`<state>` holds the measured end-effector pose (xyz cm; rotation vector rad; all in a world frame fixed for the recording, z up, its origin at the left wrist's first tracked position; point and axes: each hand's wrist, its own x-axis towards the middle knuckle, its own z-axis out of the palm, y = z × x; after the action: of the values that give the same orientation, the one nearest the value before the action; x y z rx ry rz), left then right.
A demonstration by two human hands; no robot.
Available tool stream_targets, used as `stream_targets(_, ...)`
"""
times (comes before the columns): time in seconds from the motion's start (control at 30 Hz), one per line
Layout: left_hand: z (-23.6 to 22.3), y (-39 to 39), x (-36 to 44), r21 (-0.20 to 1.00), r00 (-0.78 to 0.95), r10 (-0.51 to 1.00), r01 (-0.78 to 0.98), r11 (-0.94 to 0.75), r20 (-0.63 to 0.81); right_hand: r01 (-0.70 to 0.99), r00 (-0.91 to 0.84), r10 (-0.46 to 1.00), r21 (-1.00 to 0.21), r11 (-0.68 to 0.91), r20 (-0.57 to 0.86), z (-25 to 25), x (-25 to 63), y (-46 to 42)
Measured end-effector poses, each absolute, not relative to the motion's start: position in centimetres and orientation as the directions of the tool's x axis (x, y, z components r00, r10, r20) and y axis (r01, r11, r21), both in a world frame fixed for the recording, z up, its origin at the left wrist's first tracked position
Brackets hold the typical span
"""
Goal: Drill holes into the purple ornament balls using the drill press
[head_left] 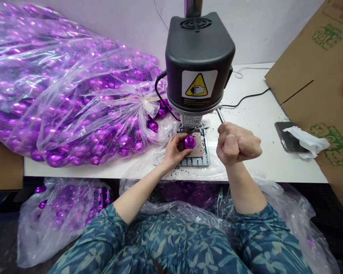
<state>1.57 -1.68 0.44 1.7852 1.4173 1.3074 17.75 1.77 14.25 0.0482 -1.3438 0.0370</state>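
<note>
A small black bench drill press (199, 57) stands on the white table (254, 114). My left hand (174, 152) pinches a shiny purple ball (188, 142) on the press's base plate (201, 160), right under the spindle. My right hand (236, 144) is closed in a fist round the metal feed lever (219, 114) on the right side of the press.
A big clear bag of purple balls (65, 87) fills the table's left side. More bags (63, 213) lie below the table and over my lap. A cardboard box (322, 76) leans at right, beside a phone (288, 137) with a tissue on it. Dark shavings litter the table.
</note>
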Motion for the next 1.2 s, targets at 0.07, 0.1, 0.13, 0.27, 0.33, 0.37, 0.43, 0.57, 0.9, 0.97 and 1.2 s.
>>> stream_targets(0.07, 0.5, -1.6, 1.7, 0.83, -0.021, 0.931, 0.461, -0.314, 0.363, -0.017, 0.266, 0.121, -0.121, 0.992, 0.956, 15.1, 17.6, 1.3)
stream_targets(0.1, 0.6, -1.7, 1.9, 0.822, -0.032, 0.93, 0.479, -0.307, 0.366, 0.014, 0.3, 0.229, -0.244, 0.97, 0.926, 15.9, 17.5, 1.1)
stream_targets(0.13, 0.8, -1.8, 2.0, 0.808, -0.043, 0.925, 0.503, -0.306, 0.377, 0.026, 0.33, 0.302, -0.329, 0.944, 0.894, 16.9, 17.4, 1.0)
stream_targets(0.27, 2.4, -4.4, 2.0, 0.676, 0.022, 0.861, 0.61, -0.414, 0.508, -0.018, 0.298, 0.518, -0.538, 0.843, 0.802, 21.2, 17.1, 1.4)
stream_targets(0.33, 3.2, -7.1, 1.6, 0.611, 0.178, 0.841, 0.613, -0.501, 0.511, -0.092, 0.269, 0.56, -0.558, 0.825, 0.784, 22.3, 17.1, 1.9)
stream_targets(0.37, 3.4, -8.6, 1.4, 0.6, 0.278, 0.84, 0.599, -0.531, 0.465, -0.117, 0.26, 0.571, -0.562, 0.819, 0.778, 22.5, 17.2, 2.1)
stream_targets(0.43, 3.4, -11.5, 0.9, 0.592, 0.466, 0.824, 0.58, -0.56, 0.323, -0.129, 0.26, 0.579, -0.566, 0.814, 0.773, 22.3, 17.3, 2.4)
stream_targets(0.57, 2.7, -13.3, -0.6, 0.512, 0.586, 0.77, 0.595, -0.62, 0.252, -0.121, 0.295, 0.528, -0.517, 0.847, 0.796, 21.5, 17.3, 2.8)
stream_targets(0.9, 6.1, 4.7, -7.1, 0.344, -0.091, 0.97, 0.939, 0.008, 0.225, -0.122, 0.305, 0.51, -0.498, 0.859, 0.804, 21.4, 17.2, 2.5)
stream_targets(0.97, 6.1, 6.2, -7.1, 0.281, -0.118, 0.981, 0.957, 0.072, 0.151, -0.113, 0.3, 0.523, -0.514, 0.85, 0.798, 21.4, 17.1, 2.2)
stream_targets(1.2, 6.5, 6.1, -8.4, 0.498, -0.112, 0.99, 0.865, 0.052, 0.09, -0.114, 0.308, 0.526, -0.519, 0.847, 0.792, 21.5, 17.0, 1.8)
